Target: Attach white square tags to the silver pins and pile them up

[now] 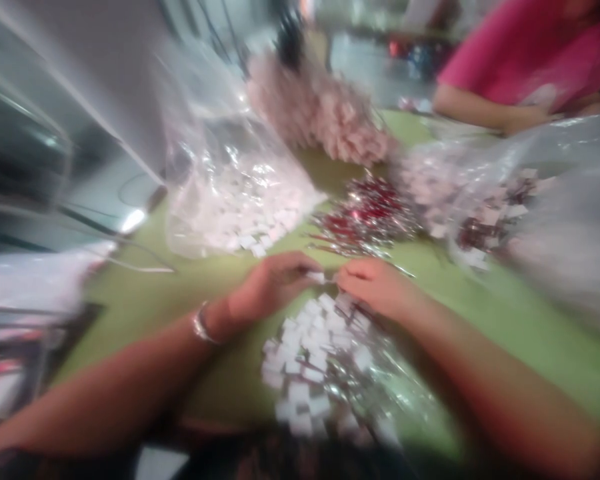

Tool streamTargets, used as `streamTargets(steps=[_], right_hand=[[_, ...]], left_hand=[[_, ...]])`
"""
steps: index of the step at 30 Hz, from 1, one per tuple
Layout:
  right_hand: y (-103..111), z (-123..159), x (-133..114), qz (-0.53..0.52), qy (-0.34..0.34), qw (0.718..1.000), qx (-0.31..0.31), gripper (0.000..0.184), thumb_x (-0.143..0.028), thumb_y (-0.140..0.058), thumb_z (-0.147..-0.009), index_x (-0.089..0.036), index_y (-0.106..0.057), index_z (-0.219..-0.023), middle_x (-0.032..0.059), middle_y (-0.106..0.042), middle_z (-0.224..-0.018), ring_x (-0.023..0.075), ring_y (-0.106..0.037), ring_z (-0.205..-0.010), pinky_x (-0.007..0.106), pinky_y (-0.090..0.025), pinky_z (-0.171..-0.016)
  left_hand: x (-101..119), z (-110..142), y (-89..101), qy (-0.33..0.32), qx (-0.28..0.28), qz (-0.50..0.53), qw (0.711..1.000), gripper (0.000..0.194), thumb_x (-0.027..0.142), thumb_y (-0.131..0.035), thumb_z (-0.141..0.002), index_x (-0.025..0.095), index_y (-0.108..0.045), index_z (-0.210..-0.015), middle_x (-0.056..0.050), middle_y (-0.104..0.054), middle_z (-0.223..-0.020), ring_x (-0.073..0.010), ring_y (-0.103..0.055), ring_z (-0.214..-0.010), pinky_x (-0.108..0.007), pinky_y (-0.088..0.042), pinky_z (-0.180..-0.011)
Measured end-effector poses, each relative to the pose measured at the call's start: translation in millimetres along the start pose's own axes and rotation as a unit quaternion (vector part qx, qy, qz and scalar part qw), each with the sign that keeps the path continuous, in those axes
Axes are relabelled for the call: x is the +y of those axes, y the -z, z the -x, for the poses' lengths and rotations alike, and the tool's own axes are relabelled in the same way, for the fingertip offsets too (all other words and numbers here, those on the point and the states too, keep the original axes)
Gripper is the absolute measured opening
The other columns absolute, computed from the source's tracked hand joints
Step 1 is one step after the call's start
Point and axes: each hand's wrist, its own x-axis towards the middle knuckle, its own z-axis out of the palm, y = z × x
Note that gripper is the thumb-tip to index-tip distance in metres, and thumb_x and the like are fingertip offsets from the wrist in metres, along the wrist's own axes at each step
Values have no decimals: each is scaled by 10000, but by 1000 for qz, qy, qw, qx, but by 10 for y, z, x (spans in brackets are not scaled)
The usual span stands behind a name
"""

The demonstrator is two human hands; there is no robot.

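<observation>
Over a green worktop (145, 303), fingers of the left hand (275, 280) clamp a small white tag (316, 276), best held still above the heaped white tags (305, 340), while the right hand's (377, 283) fingers, together just beside it, should work gently, their grip too blurred to tell.
</observation>
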Motion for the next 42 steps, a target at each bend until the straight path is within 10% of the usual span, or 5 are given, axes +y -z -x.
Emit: streamTargets(steps=[17, 30, 38, 42], right_hand=[[-124, -56, 146, 198, 126, 972, 4, 207, -183, -468, -816, -191, -522, -616, -7, -601, -637, 111, -506, -592, 233, -327, -553], [-56, -61, 45, 91, 62, 994, 0, 199, -239, -483, -817, -199, -536, -629, -29, -594, -615, 114, -530, -596, 221, -384, -564], [-57, -5, 65, 185, 109, 977, -12, 222, -221, -470, -831, -191, -535, -621, -11, -595, -634, 118, -504, -597, 246, -336, -548], [70, 145, 13, 213, 148, 958, -119, 217, -230, -484, -832, -196, -560, -631, -29, -588, -615, 102, -474, -560, 247, -300, -521]], left_hand=[[49, 84, -121, 44, -16, -63, 997, 88, 166, -632, -825, 175, -683, -896, -30, -702, -829, -122, -629, -739, -256, -512, -696], [-12, 27, -92, 93, -1, 64, 994, 145, 254, -672, -812, 138, -694, -896, -78, -718, -850, -139, -658, -747, -256, -535, -682], [84, -27, 32, 49, -46, -37, 997, 290, 313, -650, -826, 162, -667, -1072, -62, -695, -895, -145, -625, -760, -270, -510, -704], [-59, -92, 395, 99, 23, -295, 950, 312, 394, -530, -894, 154, -655, -1050, -101, -651, -936, -236, -584, -892, -383, -476, -818]])
